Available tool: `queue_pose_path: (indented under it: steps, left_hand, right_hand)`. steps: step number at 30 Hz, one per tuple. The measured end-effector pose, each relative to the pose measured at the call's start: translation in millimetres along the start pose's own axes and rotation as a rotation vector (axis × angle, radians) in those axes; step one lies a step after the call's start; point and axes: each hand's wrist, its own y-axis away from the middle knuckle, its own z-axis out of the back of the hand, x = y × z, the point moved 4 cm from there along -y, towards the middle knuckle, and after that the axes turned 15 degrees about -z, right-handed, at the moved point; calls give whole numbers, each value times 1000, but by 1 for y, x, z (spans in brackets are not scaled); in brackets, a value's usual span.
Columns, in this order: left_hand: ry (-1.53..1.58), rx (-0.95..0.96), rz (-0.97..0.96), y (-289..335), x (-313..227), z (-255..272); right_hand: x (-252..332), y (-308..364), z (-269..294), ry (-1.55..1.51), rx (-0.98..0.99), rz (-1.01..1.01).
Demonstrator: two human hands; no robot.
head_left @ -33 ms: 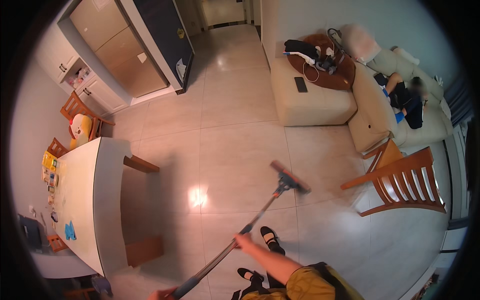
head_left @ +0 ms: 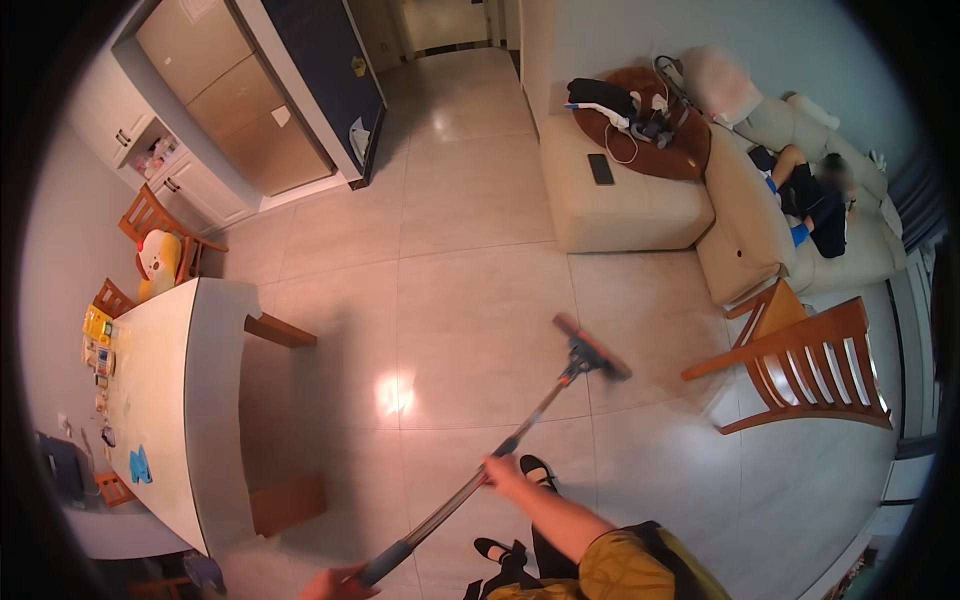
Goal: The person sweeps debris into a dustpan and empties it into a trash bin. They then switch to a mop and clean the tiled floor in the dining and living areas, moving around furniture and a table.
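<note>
A long-handled floor cleaner [head_left: 452, 508] slants from the lower left up to the middle of the floor; whether it is a mop or a vacuum I cannot tell. Its wide grey head with a reddish strip [head_left: 592, 347] lies on the tiles, slightly blurred. My right hand [head_left: 502, 470] is closed round the middle of the pole, just below a dark collar. At the lower edge my left hand [head_left: 342, 583] is wrapped round the thick grey grip, partly cut off by the picture's rim.
At the left stands a white table [head_left: 165, 400] with packages and a blue cloth [head_left: 139, 464]. A wooden chair [head_left: 800, 365] is to the right of the head. Beyond it, a person [head_left: 815, 205] sits on the beige sofa [head_left: 640, 218]. My feet in black shoes [head_left: 537, 472] are close by.
The cleaner's head has shifted a little to the right across the tiles. Both my hands have moved slightly right and up with the pole, still holding it.
</note>
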Motion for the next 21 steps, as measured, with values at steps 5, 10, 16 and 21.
queue_pose_path:
  steps: [5,10,16,21]
  left_hand:
    - [-22,152,-229,-198,-128,-46]
    - [53,67,-436,-307,-199,-84]
    - [39,-5,-363,-281,-176,-82]
    - [41,-72,-258,-179,-100,-70]
  right_hand:
    - [163,0,141,-351,-412,259]
    - [244,47,184,-398,-407,377]
    - [225,10,172,-368,-300,328]
    - [149,-26,120,-190,-390,296]
